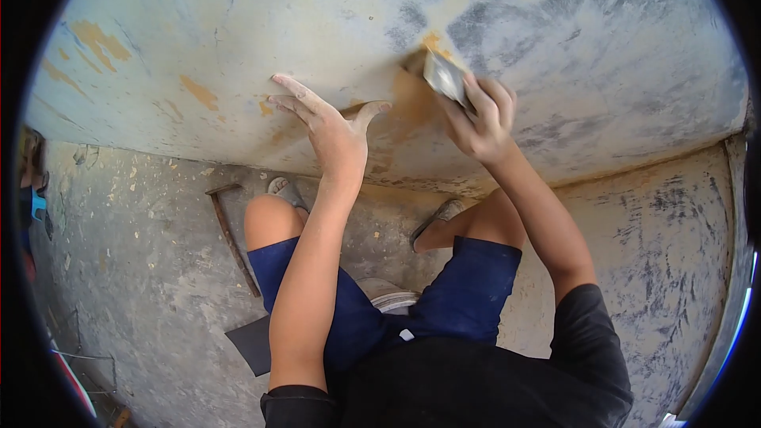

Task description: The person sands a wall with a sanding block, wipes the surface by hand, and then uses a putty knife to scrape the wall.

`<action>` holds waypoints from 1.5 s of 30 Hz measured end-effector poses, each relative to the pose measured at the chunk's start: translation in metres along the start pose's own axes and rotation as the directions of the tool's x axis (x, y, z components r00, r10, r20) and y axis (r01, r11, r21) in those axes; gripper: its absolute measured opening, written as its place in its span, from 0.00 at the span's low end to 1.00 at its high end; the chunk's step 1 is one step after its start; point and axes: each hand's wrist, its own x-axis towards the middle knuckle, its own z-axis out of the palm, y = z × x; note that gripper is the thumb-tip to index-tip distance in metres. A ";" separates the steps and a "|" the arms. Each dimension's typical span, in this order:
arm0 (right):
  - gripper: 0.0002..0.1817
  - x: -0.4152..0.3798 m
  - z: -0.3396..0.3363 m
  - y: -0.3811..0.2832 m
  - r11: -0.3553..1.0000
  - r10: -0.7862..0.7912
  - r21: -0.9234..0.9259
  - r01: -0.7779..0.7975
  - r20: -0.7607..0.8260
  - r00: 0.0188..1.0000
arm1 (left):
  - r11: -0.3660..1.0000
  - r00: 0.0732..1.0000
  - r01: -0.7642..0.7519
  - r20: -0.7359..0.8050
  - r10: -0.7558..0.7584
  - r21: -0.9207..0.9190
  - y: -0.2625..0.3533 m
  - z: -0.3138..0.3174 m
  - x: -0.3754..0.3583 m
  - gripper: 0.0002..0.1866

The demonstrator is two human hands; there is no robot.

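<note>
A large pale panel (333, 24) with grey scuffs and orange-yellow patches rises in front of me. My right hand (485, 115) grips a piece of folded sandpaper (446, 78), pale with dust and slightly blurred. Its far end meets the panel at an orange-yellow patch (432, 40). To the left, my left hand (337, 123) is open against the panel, thumb spread away from the fingers. Pale dust coats its fingertips, and it holds nothing.
On the grey floor (143, 269) to my left lies a hammer-like tool (231, 242) with a long handle. A dark square sheet (252, 345) rests beside my left thigh. Bent wire (99, 358) is at the far left. My sandalled feet stand near the panel's lower edge.
</note>
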 end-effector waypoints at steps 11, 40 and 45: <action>0.21 -0.051 -0.016 -0.001 0.997 0.047 -0.054 -0.046 0.010 0.999 | 1.000 1.000 -0.017 0.004 0.017 -0.004 0.001 -0.001 0.000 0.84; 0.19 -0.032 -0.018 0.000 0.992 0.073 -0.102 -0.075 -0.024 0.997 | 0.999 0.999 -0.042 -0.012 0.042 -0.016 -0.001 0.001 0.000 0.84; 0.19 0.033 0.021 -0.009 0.997 0.059 -0.035 -0.063 -0.106 0.993 | 0.999 0.999 -0.030 -0.010 0.031 0.023 -0.002 0.001 0.000 0.84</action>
